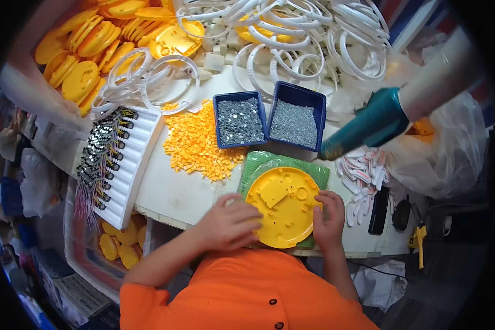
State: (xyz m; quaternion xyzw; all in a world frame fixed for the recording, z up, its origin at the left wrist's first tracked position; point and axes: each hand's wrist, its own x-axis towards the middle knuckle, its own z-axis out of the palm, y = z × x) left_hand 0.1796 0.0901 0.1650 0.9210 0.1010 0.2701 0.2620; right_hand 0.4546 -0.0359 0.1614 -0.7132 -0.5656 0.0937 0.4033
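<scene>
A yellow round plastic housing [282, 217] lies with its inner side up, showing posts, a square recess and a small ring. It rests on a green pad wrapped in clear film [257, 163] at the table's front edge. My left hand [231, 223] is at the housing's left rim, its fingers stretched toward the rim with nothing visible in them. On the opposite side, my right hand [329, 220] grips the right rim with thumb and fingers. Beyond the pad stand two blue bins, one of silvery discs [220, 120] and one of small metal screws [322, 107].
A teal power screwdriver [368, 124] hangs in from the right. Small yellow parts [198, 146] are heaped left of the bins, beside a white ridged tray of wired components [135, 165]. White rings [253, 60] and yellow housings [85, 71] pile behind. White curved pieces [363, 176] and a phone [379, 212] lie right.
</scene>
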